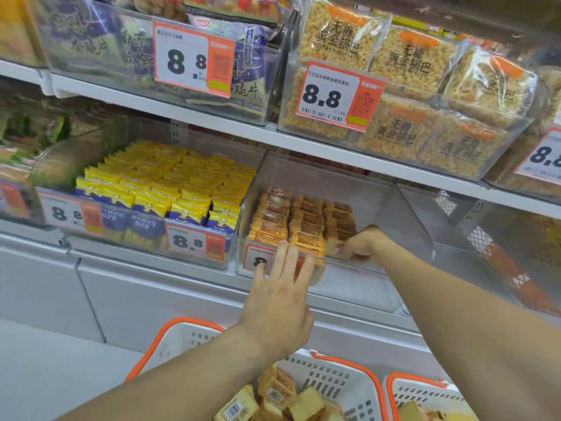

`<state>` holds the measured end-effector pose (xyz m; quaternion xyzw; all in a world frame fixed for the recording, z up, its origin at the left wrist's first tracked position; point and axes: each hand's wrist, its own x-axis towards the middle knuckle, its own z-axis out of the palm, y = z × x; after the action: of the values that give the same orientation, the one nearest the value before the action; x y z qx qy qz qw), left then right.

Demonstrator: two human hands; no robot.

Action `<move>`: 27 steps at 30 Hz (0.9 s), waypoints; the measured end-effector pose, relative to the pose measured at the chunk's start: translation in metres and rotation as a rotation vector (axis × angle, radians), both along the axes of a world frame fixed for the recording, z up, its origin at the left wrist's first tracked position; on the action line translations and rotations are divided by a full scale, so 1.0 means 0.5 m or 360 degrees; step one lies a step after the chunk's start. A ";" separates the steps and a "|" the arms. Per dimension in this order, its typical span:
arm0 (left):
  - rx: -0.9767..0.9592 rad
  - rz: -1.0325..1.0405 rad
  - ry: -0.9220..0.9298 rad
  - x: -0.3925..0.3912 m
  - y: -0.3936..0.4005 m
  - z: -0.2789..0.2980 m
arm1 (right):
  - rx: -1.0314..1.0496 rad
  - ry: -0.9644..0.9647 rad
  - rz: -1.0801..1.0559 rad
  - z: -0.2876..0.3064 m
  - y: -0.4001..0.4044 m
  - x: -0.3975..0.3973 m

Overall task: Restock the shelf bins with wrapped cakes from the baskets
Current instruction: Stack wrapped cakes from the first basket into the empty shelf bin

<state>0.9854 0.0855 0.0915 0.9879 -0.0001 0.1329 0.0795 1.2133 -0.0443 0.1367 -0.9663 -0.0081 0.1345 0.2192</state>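
Observation:
A clear shelf bin (403, 208) on the lower shelf holds rows of wrapped cakes (291, 220) with orange-brown labels, filling its left part. My left hand (282, 302) is flat against the bin's front, its straight fingers touching the front row. Inside the bin, my right hand (361, 244) reaches in and its curled fingers grip a wrapped cake at the right end of the front row. Below, a white basket (337, 381) with an orange rim holds several loose wrapped cakes (276, 390).
A second white basket (425, 396) sits at the bottom right. Left of the cake bin stands a bin of yellow packets (158, 189). The upper shelf carries bins of rice crackers (394, 86) and purple bags (136, 50). Price tags hang on the bin fronts.

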 end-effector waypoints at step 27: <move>0.0052 0.0119 -0.0306 -0.032 -0.051 -0.077 | 0.0054 -0.0027 0.0490 -0.396 -0.179 -0.507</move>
<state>0.9693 0.0599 0.0531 0.9711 0.0270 0.2299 0.0580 0.9600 -0.1338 -0.0615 -0.9509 -0.1603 0.1582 0.2122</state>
